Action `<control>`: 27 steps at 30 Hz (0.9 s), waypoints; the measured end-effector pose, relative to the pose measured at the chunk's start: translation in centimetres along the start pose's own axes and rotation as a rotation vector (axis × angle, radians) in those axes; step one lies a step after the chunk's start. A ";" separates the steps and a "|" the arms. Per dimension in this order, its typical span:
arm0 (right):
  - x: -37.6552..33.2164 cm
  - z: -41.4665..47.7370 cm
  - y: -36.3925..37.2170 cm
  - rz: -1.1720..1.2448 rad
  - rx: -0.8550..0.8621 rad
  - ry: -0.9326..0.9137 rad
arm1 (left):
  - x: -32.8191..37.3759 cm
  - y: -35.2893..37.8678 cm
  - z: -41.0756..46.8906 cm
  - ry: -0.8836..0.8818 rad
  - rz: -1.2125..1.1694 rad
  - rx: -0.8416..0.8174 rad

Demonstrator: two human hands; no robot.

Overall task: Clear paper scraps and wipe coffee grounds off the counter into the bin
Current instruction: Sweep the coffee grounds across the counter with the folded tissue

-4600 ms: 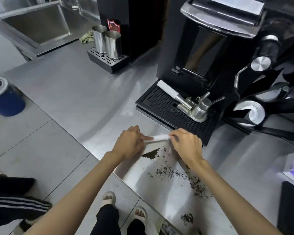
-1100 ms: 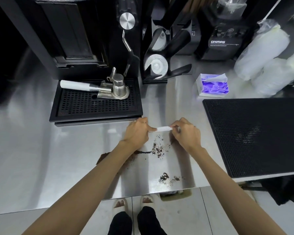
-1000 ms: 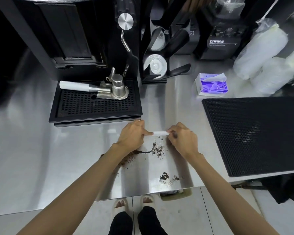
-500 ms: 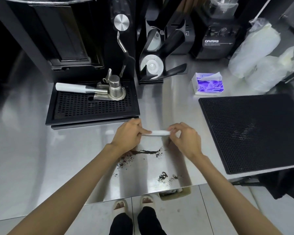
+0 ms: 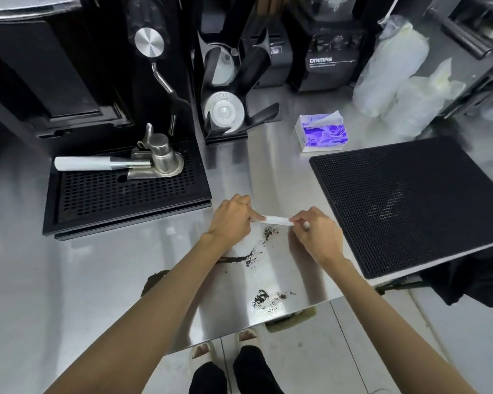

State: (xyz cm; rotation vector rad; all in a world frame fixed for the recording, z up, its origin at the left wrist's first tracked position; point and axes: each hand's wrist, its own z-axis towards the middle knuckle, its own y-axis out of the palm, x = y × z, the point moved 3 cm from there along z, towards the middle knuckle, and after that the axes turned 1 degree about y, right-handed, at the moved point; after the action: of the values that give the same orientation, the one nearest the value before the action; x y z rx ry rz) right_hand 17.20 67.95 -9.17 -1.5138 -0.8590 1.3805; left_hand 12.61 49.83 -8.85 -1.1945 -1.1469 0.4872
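Head view looks down on a steel desk (image 5: 69,280) with both bare forearms reaching forward. The left hand (image 5: 234,220) and the right hand (image 5: 316,234) each pinch one end of a small white folded paper strip (image 5: 276,220), fingers closed narrow on it, so the strip spans the gap between them just above the desk surface. Directly below the strip lies a small scatter of coffee grounds (image 5: 266,233); a thin dark smear of grounds (image 5: 239,258) runs beside the left wrist, and another patch (image 5: 265,298) sits near the front edge of the desk. Whether the strip touches the desk cannot be told. Behind the left hand stands a black drip tray (image 5: 125,194) carrying a metal portafilter (image 5: 154,163) with a white handle. To the right lies a black rubber mat (image 5: 410,203), and behind it a tissue box (image 5: 322,133) with purple print.
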 end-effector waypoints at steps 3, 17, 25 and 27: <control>-1.1 -2.8 0.7 0.014 -0.012 -0.006 | -0.7 -0.3 -1.5 0.061 0.031 -0.024; -4.2 -4.6 0.8 0.139 -0.062 0.038 | -3.2 -1.9 -4.7 0.037 -0.106 0.048; 2.5 -2.5 -2.5 0.017 0.009 0.182 | 2.8 1.1 1.2 0.174 -0.040 -0.010; 3.2 -3.4 -2.2 0.017 0.015 0.211 | 3.7 1.6 1.5 0.207 -0.021 -0.044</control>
State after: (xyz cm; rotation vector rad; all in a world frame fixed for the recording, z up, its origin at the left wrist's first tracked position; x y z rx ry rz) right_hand 21.14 71.14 -8.33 -1.6255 -0.7044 1.2110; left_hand 13.18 54.07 -8.81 -1.2398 -0.9953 0.3153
